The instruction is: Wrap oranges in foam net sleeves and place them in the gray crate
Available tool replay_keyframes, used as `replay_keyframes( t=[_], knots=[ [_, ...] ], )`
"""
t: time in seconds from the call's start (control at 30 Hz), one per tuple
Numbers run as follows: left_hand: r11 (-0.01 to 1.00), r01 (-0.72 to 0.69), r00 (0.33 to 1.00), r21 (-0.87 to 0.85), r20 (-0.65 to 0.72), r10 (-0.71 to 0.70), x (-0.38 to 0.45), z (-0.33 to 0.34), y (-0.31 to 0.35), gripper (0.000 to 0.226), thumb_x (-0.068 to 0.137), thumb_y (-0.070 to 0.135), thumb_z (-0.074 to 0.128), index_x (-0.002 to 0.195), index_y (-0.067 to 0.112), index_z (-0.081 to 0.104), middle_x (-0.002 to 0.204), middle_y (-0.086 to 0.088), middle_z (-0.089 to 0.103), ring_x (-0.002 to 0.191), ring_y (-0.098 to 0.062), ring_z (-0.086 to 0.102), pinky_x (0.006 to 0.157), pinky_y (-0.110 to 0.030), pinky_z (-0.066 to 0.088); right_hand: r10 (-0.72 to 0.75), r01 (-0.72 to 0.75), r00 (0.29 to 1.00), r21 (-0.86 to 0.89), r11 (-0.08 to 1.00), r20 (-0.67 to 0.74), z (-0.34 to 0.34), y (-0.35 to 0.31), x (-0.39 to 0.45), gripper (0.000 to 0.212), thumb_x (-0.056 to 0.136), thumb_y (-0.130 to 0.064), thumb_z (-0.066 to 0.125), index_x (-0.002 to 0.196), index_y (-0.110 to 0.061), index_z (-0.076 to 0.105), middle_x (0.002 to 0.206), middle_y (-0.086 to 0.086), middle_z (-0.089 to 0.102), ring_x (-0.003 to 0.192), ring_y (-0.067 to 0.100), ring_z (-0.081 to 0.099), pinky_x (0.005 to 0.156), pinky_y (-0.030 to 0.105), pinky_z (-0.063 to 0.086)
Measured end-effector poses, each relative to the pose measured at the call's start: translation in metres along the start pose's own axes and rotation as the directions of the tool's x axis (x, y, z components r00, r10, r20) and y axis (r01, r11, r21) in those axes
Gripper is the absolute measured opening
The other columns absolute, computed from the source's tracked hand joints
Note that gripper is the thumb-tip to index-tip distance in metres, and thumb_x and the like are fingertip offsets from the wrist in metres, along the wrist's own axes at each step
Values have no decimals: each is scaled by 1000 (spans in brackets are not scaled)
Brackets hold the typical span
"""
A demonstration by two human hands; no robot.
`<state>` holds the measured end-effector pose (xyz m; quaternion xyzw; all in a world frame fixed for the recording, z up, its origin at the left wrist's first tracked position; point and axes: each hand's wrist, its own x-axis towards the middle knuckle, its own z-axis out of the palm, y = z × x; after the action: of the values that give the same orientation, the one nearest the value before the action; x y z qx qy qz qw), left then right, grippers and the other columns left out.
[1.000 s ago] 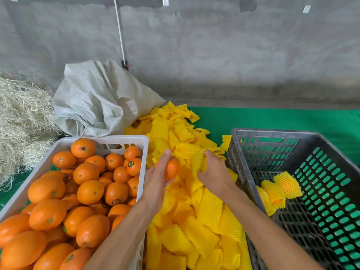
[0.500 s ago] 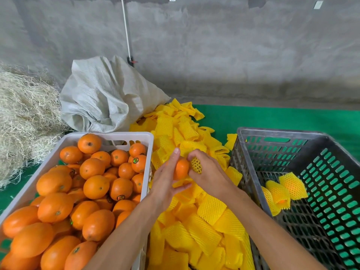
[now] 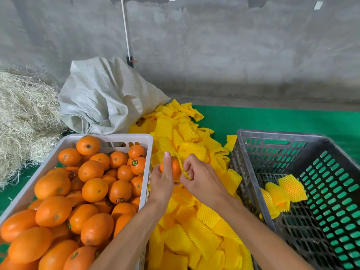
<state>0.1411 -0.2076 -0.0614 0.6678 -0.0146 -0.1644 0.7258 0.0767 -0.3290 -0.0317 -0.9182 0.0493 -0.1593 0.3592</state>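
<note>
Centre frame: left hand (image 3: pixel 162 184) grips one orange (image 3: pixel 172 167), fingers curled round its left side, fingertip over the top. Right hand (image 3: pixel 200 179) just right of it, touching, pinching a yellow net sleeve (image 3: pixel 183 168) stretched against the orange's right side; sleeve covers only that edge. Both held above the sleeve pile (image 3: pixel 194 230). White crate (image 3: pixel 144 145) of oranges at lower left. Gray crate (image 3: pixel 253 158) at right, three wrapped oranges (image 3: pixel 282 193) inside near its left wall.

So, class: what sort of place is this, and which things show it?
Probably a fruit-packing area: a white crate heaped with oranges, a pile of foam net sleeves, and a gray crate holding wrapped fruit.
</note>
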Motion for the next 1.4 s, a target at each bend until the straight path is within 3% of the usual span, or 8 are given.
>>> replay_keyframes(
  t=[0.13, 0.27, 0.43, 0.57, 0.8, 0.93, 1.07, 1.4],
  knots=[
    [978, 116, 982, -172, 165, -87, -2, 3, 4, 41, 99, 49, 57, 112, 12, 69, 114, -11, 67, 98, -15, 68, 85, -41, 60, -29, 21, 997, -120, 993, -67, -7, 4, 1, 20, 95, -18, 64, 97, -22, 44, 82, -15, 44, 69, 12, 44, 60, 33, 41],
    [986, 145, 971, -80, 202, -127, -6, 3, 3, 78, 70, 51, 77, 135, 12, 61, 134, -5, 60, 102, -11, 67, 94, -43, 60, -67, 33, 989, -242, 970, -132, -21, 11, 5, 11, 97, -11, 62, 103, -12, 52, 105, 2, 49, 80, 25, 55, 65, 44, 50],
    [997, -4, 999, 83, 44, 1, -6, 4, 2, 88, 46, 60, 89, 119, 25, 53, 112, 3, 67, 100, -18, 71, 91, -48, 60, -260, 195, 960, -412, 890, -108, -29, 5, 8, 15, 90, -1, 68, 100, -8, 58, 101, 10, 49, 84, 26, 57, 64, 37, 53],
    [999, -30, 995, 15, 99, 29, -1, 2, 0, 93, 54, 50, 94, 132, 34, 47, 119, 1, 60, 94, -17, 74, 74, -33, 63, -267, 214, 957, -343, 915, -115, -24, 4, 5, 22, 89, -3, 71, 102, -12, 57, 105, 3, 47, 89, 18, 55, 68, 21, 41],
    [997, -56, 972, -58, 226, 67, -3, -1, -4, 94, 74, 32, 92, 153, 40, 42, 124, -5, 60, 101, -17, 73, 75, -34, 64, -231, 215, 968, -144, 966, -101, -28, 18, 8, 31, 99, -1, 59, 128, -10, 65, 120, 2, 56, 113, 14, 56, 97, 31, 50],
    [997, -75, 968, -31, 236, 80, -6, 3, -3, 72, 65, 52, 92, 129, 30, 68, 111, -12, 71, 97, -31, 73, 74, -38, 64, -259, 252, 960, -79, 965, -103, -34, 18, 9, 29, 100, 1, 57, 124, -10, 70, 119, 0, 62, 113, 15, 58, 99, 25, 46],
    [992, -67, 985, 111, 165, 48, -8, 1, -1, 63, 71, 76, 77, 104, 23, 69, 83, 1, 76, 65, -13, 69, 59, -21, 49, -201, 193, 968, -66, 979, -151, -29, 15, 10, 25, 101, -10, 63, 125, -13, 67, 121, -2, 63, 115, 15, 58, 98, 31, 50],
    [991, 109, 965, 78, 232, -124, -10, 1, 6, 95, 85, 83, 38, 134, 4, 57, 108, -20, 74, 83, -28, 71, 67, -34, 50, -14, 11, 1000, -107, 994, -22, -18, 18, 2, 16, 103, -19, 57, 113, -11, 66, 102, 1, 62, 88, 15, 58, 77, 33, 48]
  ],
)
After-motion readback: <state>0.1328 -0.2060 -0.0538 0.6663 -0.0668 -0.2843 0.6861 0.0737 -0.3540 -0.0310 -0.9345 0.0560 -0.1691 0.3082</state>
